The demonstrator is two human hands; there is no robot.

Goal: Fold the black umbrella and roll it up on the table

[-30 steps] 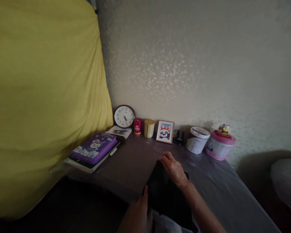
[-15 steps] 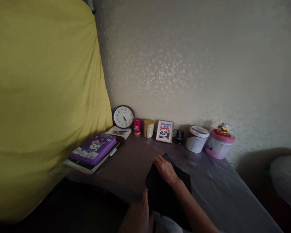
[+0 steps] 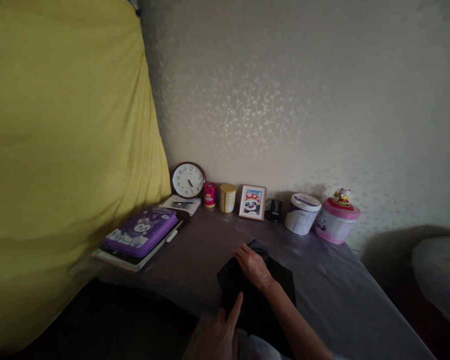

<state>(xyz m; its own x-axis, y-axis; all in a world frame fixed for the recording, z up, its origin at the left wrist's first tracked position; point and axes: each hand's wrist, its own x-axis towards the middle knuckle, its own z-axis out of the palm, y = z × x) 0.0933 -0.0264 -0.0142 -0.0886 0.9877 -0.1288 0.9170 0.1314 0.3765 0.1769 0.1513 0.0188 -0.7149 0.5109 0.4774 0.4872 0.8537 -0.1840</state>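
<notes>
A piece of black cloth [image 3: 258, 305] lies folded at the near edge of the table, its exact kind too dark to make out. My right hand [image 3: 252, 264] reaches across it, fingers bent and gripping its upper part near a raised fold. Low in the view, my left hand [image 3: 219, 330] is over the cloth's left side, index finger stretched out and thumb apart from it. Its lower part is blurred and dim. Something pale shows under the cloth's near edge.
Along the wall stand a clock [image 3: 188, 180], a red can [image 3: 210, 195], a yellow can [image 3: 227, 198], a panda picture frame [image 3: 252, 202], a small black object [image 3: 274, 210], a white tub [image 3: 302, 215] and a pink tub [image 3: 336, 222]. At left, a purple case [image 3: 142, 232] lies beside a yellow curtain [image 3: 71, 150].
My left hand has shifted onto the cloth, its index finger now angled up and right. The cloth's left corner reaches further left. My right hand stays on the cloth, nearly in place.
</notes>
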